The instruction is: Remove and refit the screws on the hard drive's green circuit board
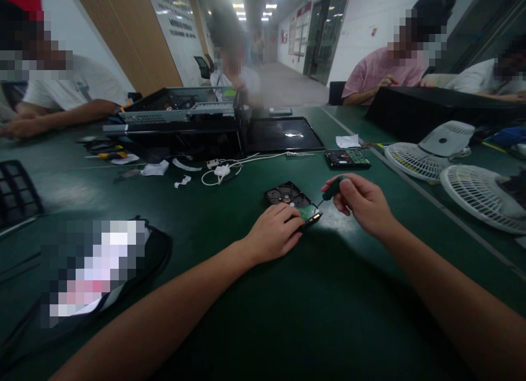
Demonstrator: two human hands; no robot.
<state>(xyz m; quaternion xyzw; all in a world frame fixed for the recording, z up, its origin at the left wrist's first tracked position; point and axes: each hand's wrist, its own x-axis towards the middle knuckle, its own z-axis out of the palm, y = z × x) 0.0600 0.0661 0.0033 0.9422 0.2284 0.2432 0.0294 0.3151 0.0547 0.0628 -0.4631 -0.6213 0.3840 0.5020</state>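
Note:
A black hard drive (287, 197) lies circuit side up on the green table (230, 271), its green board showing at the near corner. My left hand (274, 233) rests on the drive's near edge, fingers curled over it and pressing it down. My right hand (361, 203) is closed round the dark green handle of a small screwdriver (332, 188). The screwdriver's thin shaft slants down to the left, with its tip at the drive's near right corner.
An opened computer case (181, 121) and a flat black panel (283, 134) stand behind the drive, with a white cable (224, 170), a second circuit board (348, 158) and hand tools (104, 151). White fan grilles (476, 197) lie right. Several other people sit around the table.

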